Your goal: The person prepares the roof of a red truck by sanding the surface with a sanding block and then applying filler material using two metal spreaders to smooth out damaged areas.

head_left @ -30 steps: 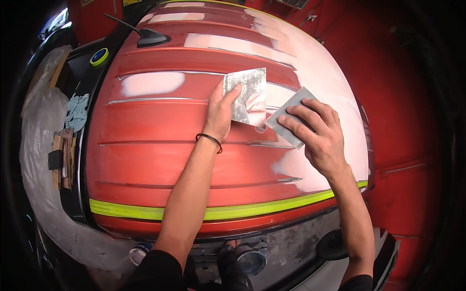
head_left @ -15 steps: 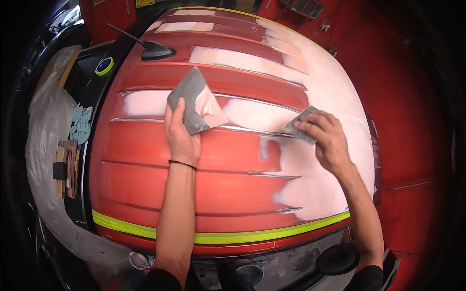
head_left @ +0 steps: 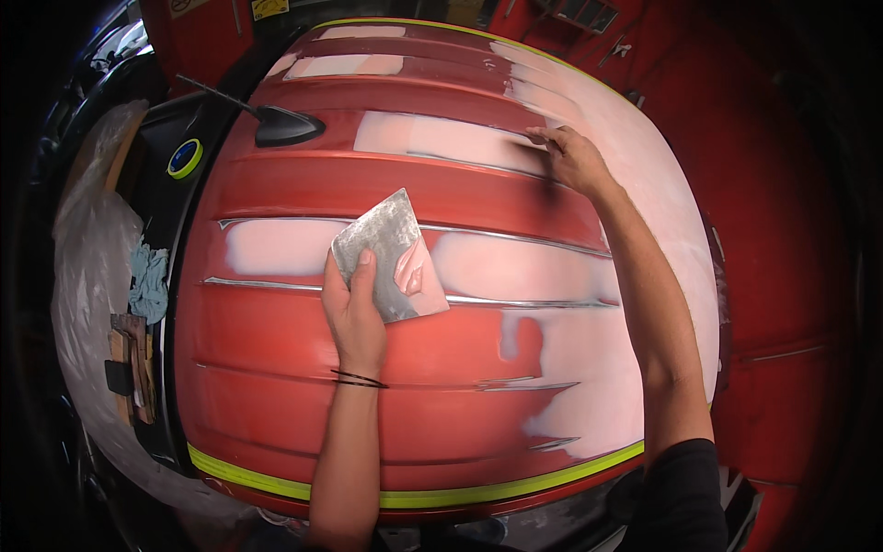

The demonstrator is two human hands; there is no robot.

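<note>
Red roof (head_left: 478,193), right hand (head_left: 574,162) farther out

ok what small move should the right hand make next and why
Perhaps a light pass over the right end of the pale pink patch beneath it: the right hand is reaching over that end, with what looks like a thin dark tool, too blurred to be sure. The left hand holds the grey plate with pink putty apart from that spot.

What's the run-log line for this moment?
Left hand: holds grey square plate bearing pink paste | Right hand: above red-painted ridged car roof, grip blurred
</note>
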